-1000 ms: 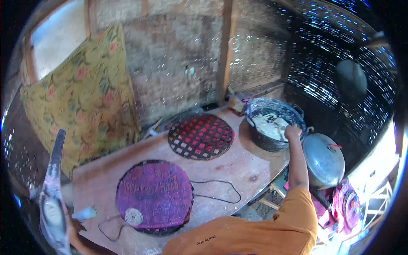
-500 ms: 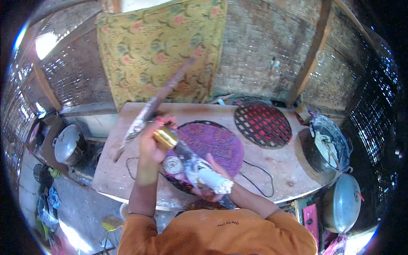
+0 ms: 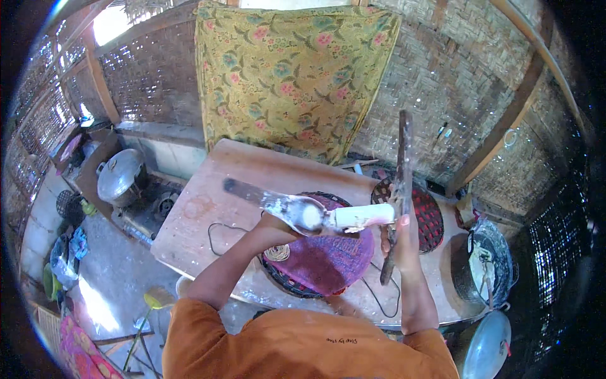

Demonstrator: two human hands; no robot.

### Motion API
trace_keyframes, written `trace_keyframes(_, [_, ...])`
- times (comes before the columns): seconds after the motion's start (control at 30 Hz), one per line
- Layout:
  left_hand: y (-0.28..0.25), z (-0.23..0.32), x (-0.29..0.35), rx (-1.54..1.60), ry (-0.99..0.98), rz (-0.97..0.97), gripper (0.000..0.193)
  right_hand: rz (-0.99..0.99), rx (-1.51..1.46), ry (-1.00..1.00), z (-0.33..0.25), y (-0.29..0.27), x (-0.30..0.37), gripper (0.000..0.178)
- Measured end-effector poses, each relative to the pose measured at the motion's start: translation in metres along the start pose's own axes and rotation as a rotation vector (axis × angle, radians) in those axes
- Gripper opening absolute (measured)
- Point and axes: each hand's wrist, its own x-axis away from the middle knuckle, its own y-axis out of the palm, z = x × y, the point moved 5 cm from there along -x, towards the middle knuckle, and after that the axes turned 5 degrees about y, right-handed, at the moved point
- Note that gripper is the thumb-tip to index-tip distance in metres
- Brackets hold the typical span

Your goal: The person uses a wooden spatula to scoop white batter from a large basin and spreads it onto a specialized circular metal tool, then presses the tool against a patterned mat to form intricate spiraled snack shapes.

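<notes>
My left hand (image 3: 281,228) is closed around a flat, dark wooden piece (image 3: 252,194) smeared with white, pasty material. This piece has a pale rounded end (image 3: 309,216). A white cylinder (image 3: 363,216) lies sideways between that end and a long dark wooden bar (image 3: 405,151). My right hand (image 3: 404,243) grips the bar, which stands nearly upright in view. Whether the cylinder is fixed to the bar cannot be made out. Below sits a purple patterned round cover (image 3: 334,262) on a dark woven tray (image 3: 293,287). A pale coil of thin strands (image 3: 276,252) rests at its left side.
A wooden table (image 3: 208,170) spans the middle, with a black cord (image 3: 218,237) on it. Beyond my right hand lies a round woven tray with red showing (image 3: 429,221). A deep basin (image 3: 492,240) stands far right; a lidded pot (image 3: 120,177) is at left.
The long bar has swung from the left over to the right, and my right hand now grips it. My left hand has shifted to the smeared wooden piece. The view has turned.
</notes>
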Motion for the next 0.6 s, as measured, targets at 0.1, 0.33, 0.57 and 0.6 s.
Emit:
trace_keyframes(0.1, [-0.017,0.031,-0.001,-0.129,0.088,-0.070,0.049,-0.024,0.200,-0.099,-0.003,-0.001,-0.015,0.075])
trace_keyframes(0.33, [-0.022,0.035,-0.007,-0.124,-0.022,0.014,0.039,-0.172,0.429,-0.282,-0.020,0.031,-0.034,0.076])
trace_keyframes(0.57, [-0.014,0.038,-0.018,0.010,-0.106,-0.066,0.033,-0.276,0.554,-0.301,-0.002,0.047,-0.037,0.079])
trace_keyframes(0.6, [-0.006,0.036,-0.019,0.085,-0.099,-0.145,0.032,-0.298,0.546,-0.246,0.008,0.047,-0.040,0.081])
